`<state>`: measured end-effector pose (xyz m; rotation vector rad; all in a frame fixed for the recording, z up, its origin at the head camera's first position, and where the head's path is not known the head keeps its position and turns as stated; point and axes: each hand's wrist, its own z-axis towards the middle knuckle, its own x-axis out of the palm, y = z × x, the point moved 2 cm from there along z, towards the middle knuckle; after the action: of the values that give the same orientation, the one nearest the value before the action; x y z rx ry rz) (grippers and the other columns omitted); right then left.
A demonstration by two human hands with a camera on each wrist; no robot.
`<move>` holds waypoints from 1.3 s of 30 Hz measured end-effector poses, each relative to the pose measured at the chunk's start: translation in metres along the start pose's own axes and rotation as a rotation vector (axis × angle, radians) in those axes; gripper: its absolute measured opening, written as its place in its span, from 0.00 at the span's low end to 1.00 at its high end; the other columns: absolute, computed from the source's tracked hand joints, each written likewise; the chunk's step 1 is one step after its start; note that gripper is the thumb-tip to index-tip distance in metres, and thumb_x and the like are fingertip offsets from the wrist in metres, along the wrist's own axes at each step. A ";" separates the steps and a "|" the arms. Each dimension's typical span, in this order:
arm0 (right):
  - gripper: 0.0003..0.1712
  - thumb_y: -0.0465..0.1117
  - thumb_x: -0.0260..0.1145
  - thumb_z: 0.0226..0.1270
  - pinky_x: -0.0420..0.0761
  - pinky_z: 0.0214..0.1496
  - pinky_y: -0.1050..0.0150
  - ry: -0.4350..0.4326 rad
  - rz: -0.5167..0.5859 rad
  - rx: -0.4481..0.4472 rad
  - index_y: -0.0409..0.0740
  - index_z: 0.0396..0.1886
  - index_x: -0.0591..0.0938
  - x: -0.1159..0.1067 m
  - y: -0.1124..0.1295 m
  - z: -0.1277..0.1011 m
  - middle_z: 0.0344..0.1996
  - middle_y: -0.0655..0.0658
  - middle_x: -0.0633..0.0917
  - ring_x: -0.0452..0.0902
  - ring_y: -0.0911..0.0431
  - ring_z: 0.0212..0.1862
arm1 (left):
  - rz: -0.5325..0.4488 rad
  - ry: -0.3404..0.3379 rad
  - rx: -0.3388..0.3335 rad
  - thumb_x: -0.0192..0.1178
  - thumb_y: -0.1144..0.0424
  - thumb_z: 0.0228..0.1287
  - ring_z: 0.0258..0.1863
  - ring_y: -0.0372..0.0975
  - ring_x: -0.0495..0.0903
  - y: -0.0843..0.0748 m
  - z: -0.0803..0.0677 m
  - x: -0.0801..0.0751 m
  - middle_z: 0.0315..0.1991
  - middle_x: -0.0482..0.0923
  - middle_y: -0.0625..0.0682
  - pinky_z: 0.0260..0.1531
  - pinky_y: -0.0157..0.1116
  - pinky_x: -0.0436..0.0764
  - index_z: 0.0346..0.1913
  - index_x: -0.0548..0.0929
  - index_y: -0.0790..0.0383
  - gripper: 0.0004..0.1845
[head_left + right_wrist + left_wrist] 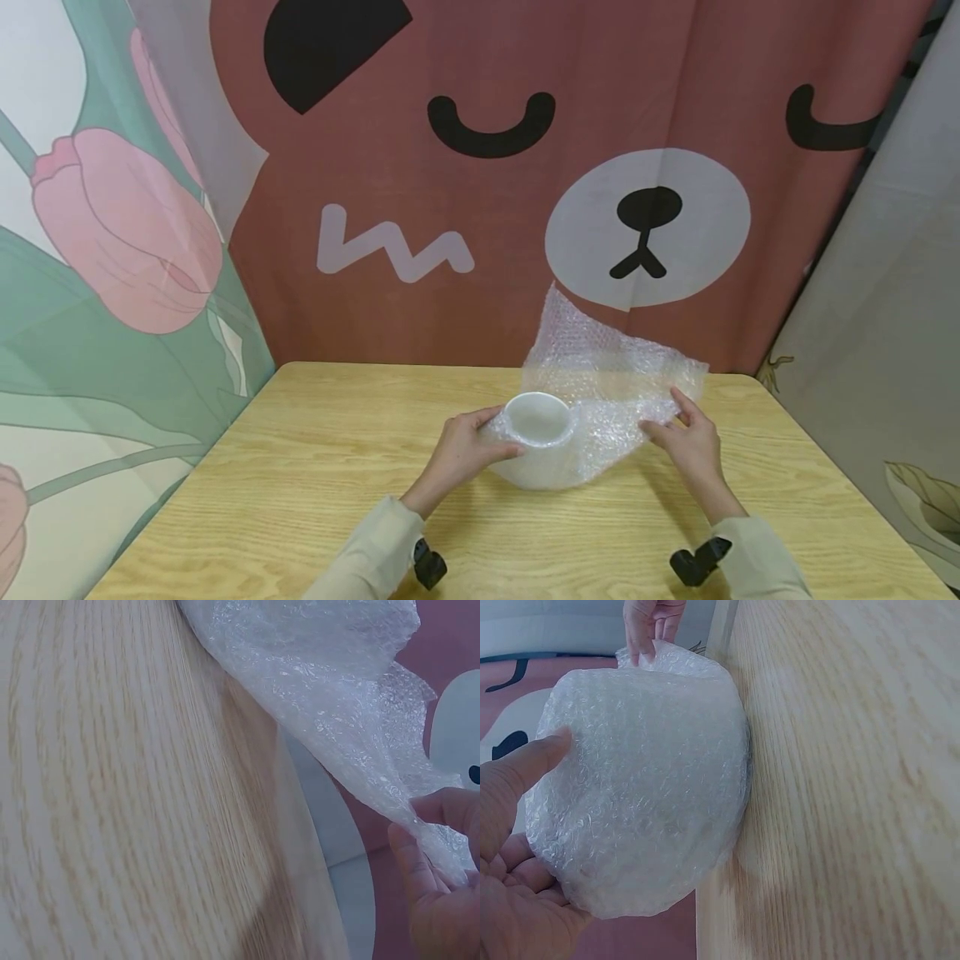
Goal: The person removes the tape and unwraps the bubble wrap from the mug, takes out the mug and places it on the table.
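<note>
Two hands are working over a wooden table (300,467), which is standing in front of a bear-face curtain (465,208). A sheet of bubble wrap (600,375) is lying near the table's far edge, its far corner standing up against the curtain and its near part curling round a white bowl (536,417). The bowl is sitting upright on the table, its mouth uncovered and its side already cloaked in wrap.

The left hand (461,450) is cupping the wrapped side of the bowl, thumb and fingers curled round it through the plastic; the left wrist view is showing the thumb (536,757) pressing on the bubbles. The right hand (690,437) is pinching the loose right edge of the sheet between thumb and fingers (431,855), lifting it a little off the table.

Judging by this, the wrapping is partway along: one side is covered, the free flap is not yet over. The next move probably calls for keeping the bowl steady while the flap is drawn across the rim without tugging the wrap out from beneath.
</note>
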<state>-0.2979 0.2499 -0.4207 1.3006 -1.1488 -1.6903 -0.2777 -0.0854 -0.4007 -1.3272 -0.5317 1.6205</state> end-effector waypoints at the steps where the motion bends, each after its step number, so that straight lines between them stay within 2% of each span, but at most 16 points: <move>1: 0.51 0.42 0.72 0.61 0.75 0.46 0.74 0.003 0.003 0.004 0.48 0.78 0.52 0.000 -0.001 0.000 0.70 0.26 0.57 0.62 0.35 0.66 | -0.001 0.001 -0.001 0.77 0.50 0.47 0.48 0.43 0.80 0.000 0.000 0.000 0.50 0.82 0.54 0.45 0.43 0.80 0.59 0.80 0.63 0.36; 4: 0.51 0.41 0.72 0.61 0.73 0.40 0.79 0.003 0.013 0.018 0.45 0.78 0.52 0.000 -0.003 0.000 0.70 0.26 0.57 0.69 0.40 0.61 | -0.009 0.003 -0.006 0.77 0.50 0.47 0.48 0.44 0.80 0.001 0.000 0.000 0.50 0.82 0.54 0.46 0.43 0.80 0.59 0.80 0.63 0.36; 7: 0.52 0.40 0.72 0.61 0.76 0.38 0.77 0.006 0.030 0.047 0.45 0.78 0.51 0.000 -0.005 0.001 0.71 0.25 0.54 0.78 0.54 0.47 | -0.018 0.005 -0.016 0.76 0.50 0.47 0.49 0.44 0.80 0.001 0.000 0.000 0.51 0.82 0.54 0.47 0.43 0.79 0.60 0.80 0.63 0.36; 9: 0.52 0.38 0.72 0.61 0.78 0.39 0.75 0.007 0.052 0.069 0.44 0.78 0.51 0.000 -0.007 0.001 0.71 0.24 0.51 0.79 0.62 0.39 | -0.021 0.005 -0.022 0.76 0.49 0.48 0.49 0.44 0.80 0.001 -0.001 0.000 0.51 0.82 0.54 0.47 0.44 0.79 0.60 0.80 0.62 0.36; 11: 0.52 0.37 0.71 0.60 0.79 0.39 0.74 0.008 0.057 0.087 0.44 0.78 0.51 0.000 -0.008 0.002 0.71 0.23 0.50 0.79 0.65 0.35 | -0.025 0.009 -0.026 0.77 0.50 0.47 0.49 0.44 0.80 0.001 -0.001 0.000 0.51 0.82 0.54 0.47 0.44 0.79 0.60 0.80 0.62 0.37; 15: 0.51 0.38 0.71 0.60 0.79 0.37 0.74 0.005 0.015 0.102 0.41 0.77 0.52 -0.001 -0.011 0.002 0.70 0.22 0.52 0.79 0.60 0.39 | -0.031 0.010 -0.040 0.77 0.50 0.47 0.50 0.44 0.80 0.001 -0.001 0.000 0.51 0.82 0.53 0.47 0.45 0.79 0.61 0.79 0.61 0.37; 19: 0.51 0.38 0.71 0.60 0.79 0.36 0.74 0.019 0.003 0.106 0.36 0.76 0.52 -0.002 -0.015 0.002 0.66 0.22 0.57 0.80 0.64 0.33 | -0.038 0.013 -0.051 0.76 0.49 0.48 0.50 0.44 0.79 0.002 -0.001 0.001 0.52 0.82 0.52 0.48 0.45 0.79 0.61 0.79 0.60 0.37; 22: 0.51 0.37 0.71 0.59 0.80 0.36 0.73 0.033 0.015 0.116 0.34 0.75 0.52 -0.002 -0.018 0.002 0.53 0.28 0.65 0.79 0.67 0.30 | -0.046 0.015 -0.050 0.76 0.49 0.48 0.50 0.44 0.79 0.002 -0.001 0.001 0.52 0.82 0.52 0.48 0.45 0.79 0.61 0.79 0.60 0.37; 25: 0.51 0.37 0.71 0.60 0.80 0.37 0.71 0.061 0.021 0.129 0.31 0.75 0.51 -0.003 -0.022 0.003 0.39 0.39 0.66 0.79 0.66 0.30 | -0.050 0.016 -0.049 0.76 0.49 0.48 0.50 0.44 0.80 0.002 -0.002 0.001 0.51 0.82 0.52 0.47 0.44 0.80 0.61 0.79 0.60 0.37; 28: 0.51 0.38 0.70 0.61 0.80 0.37 0.70 0.090 0.020 0.137 0.29 0.74 0.49 -0.004 -0.025 0.003 0.33 0.42 0.67 0.81 0.64 0.31 | -0.046 0.016 -0.045 0.76 0.49 0.48 0.49 0.43 0.80 0.002 -0.002 0.001 0.51 0.82 0.52 0.46 0.44 0.80 0.61 0.79 0.61 0.36; 33: 0.51 0.38 0.70 0.62 0.81 0.36 0.70 0.108 0.007 0.152 0.27 0.74 0.48 -0.006 -0.028 0.003 0.31 0.41 0.70 0.82 0.61 0.31 | -0.036 0.011 -0.034 0.76 0.49 0.48 0.49 0.43 0.80 0.002 -0.002 0.002 0.51 0.82 0.53 0.46 0.43 0.80 0.60 0.80 0.61 0.36; 39: 0.51 0.37 0.70 0.61 0.82 0.35 0.69 0.118 0.013 0.159 0.24 0.72 0.48 -0.006 -0.034 0.004 0.33 0.39 0.71 0.81 0.62 0.29 | -0.028 0.008 -0.026 0.76 0.49 0.48 0.49 0.43 0.80 0.003 -0.002 0.002 0.51 0.82 0.53 0.46 0.43 0.80 0.60 0.80 0.61 0.37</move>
<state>-0.3006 0.2681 -0.4497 1.4667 -1.2390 -1.5165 -0.2775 -0.0856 -0.4049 -1.3396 -0.5660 1.5898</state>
